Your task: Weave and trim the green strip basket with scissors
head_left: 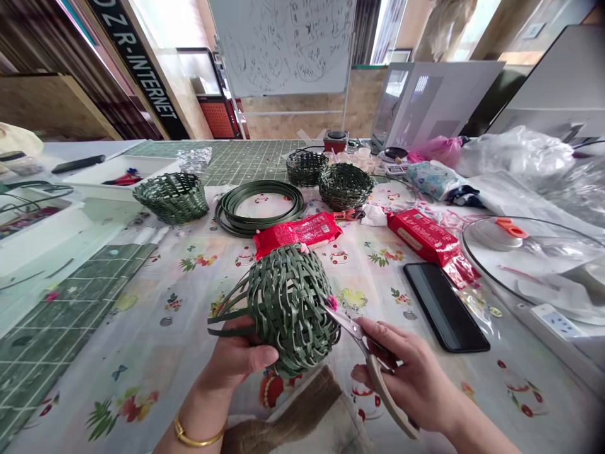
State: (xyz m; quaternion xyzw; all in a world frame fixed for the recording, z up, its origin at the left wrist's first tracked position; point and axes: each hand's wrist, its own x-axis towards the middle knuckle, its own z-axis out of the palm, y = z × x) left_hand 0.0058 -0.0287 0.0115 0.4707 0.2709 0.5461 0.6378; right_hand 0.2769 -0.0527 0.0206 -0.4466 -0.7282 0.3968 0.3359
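1. A green woven basket is being held above the near part of the patterned tablecloth; whether it is also being supported from below cannot be told.
2. Its left side is being gripped by the left hand, probably so that the wall is being steadied against the scissors.
3. The scissor tips are being placed at the basket's right side, just beside a small pink piece, seemingly for close access; how far the blades are being parted cannot be judged.
4. Loose strips are being left to project leftward, apparently clear of the blades.
5. The left thumb is being laid across the lower weave, with the fingers being partly hidden behind strips.
6. The scissor handles are being enclosed by the right hand, the blades being angled up and leftward.
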